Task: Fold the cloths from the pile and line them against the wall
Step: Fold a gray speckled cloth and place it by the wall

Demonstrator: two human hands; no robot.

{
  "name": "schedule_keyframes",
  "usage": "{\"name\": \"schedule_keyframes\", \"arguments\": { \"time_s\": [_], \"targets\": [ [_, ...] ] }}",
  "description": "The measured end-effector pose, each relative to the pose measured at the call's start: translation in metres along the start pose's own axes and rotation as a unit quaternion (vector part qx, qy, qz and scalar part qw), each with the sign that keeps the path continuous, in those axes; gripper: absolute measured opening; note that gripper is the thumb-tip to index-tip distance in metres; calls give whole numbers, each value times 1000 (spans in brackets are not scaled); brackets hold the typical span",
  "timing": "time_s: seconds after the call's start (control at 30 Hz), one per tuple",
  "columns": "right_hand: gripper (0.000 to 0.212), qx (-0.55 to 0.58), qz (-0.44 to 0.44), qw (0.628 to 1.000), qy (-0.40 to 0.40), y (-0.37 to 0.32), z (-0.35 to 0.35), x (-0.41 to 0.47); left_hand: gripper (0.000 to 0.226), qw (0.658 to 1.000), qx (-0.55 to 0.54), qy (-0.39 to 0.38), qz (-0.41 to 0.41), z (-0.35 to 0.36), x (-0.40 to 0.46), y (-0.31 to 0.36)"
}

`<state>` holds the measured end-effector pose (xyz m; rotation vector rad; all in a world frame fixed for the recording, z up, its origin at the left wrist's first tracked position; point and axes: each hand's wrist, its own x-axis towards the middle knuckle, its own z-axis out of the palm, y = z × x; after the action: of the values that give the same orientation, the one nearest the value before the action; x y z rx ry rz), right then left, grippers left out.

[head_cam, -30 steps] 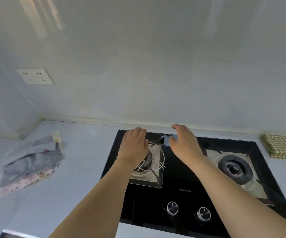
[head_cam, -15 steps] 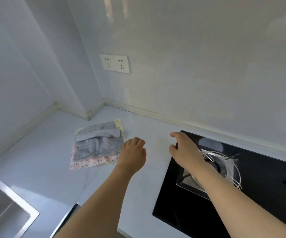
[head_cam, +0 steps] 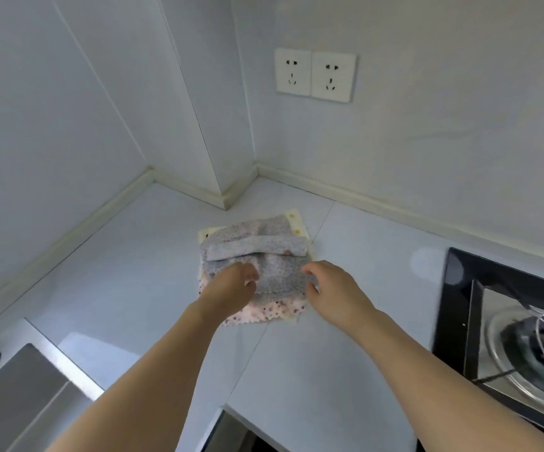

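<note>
Gripping grey cloth (head_cam: pixel 280 275) (both hands)

Grey dotted cloth (head_cam: pixel 280 275) tops rumpled pile (head_cam: pixel 264 313).

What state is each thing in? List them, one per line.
left hand: fingers curled on the grey cloth's left edge.
right hand: fingers pinch the grey cloth's right edge.
grey cloth: top of the pile, rumpled, unfolded.
pile: lying flat on the counter, away from the wall.
burner: no flame visible.
sockets: nothing plugged in.
</note>
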<state>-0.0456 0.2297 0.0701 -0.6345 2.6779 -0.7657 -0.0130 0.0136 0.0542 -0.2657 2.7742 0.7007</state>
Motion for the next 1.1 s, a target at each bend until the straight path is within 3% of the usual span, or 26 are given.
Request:
{"name": "schedule_keyframes", "arguments": {
  "time_s": [0.1, 0.2, 0.3, 0.4, 0.47, 0.57, 0.67, 0.77, 0.87, 0.97, 1.1],
  "targets": [
    [34, -18, -15, 1000, -3, 4, 36, 27, 18, 1000, -2, 2, 20, 15, 22, -30],
    [34, -35, -40, 999, 8, 19, 64, 49, 8, 996, 17, -10, 92, 30, 38, -48],
    [37, -46, -73, 996, 14, 40, 88, 57, 20, 989, 38, 4, 145, 41, 48, -65],
    [34, -36, -99, 992, 69, 56, 105, 55, 31, 981, 57, 31, 182, 47, 50, -70],
    [33, -32, -106, 989, 103, 59, 111, 56, 39, 975, 94, 54, 196, 51, 48, -70],
    [37, -21, -100, 988, 112, 58, 113, 59, 27, 964, 126, 98, 213, 58, 46, -67],
    [45, 17, -87, 992, 91, 59, 109, 63, 21, 964, 101, 130, 208, 59, 47, -63],
    [36, -42, -109, 984, 131, 57, 108, 71, 19, 963, 62, 176, 195, 51, 42, -51],
    [18, -42, -140, 962, 230, 44, 99, 71, 21, 936, 88, 267, 212, 43, 25, -32],
    [15, -6, -155, 936, 317, 24, 75, 41, 22, 894, 149, 360, 222, 29, -6, -15],
    [13, 54, -159, 925, 341, -4, 38, -42, 14, 866, 193, 400, 230, 10, -58, -7]
  ]
}}
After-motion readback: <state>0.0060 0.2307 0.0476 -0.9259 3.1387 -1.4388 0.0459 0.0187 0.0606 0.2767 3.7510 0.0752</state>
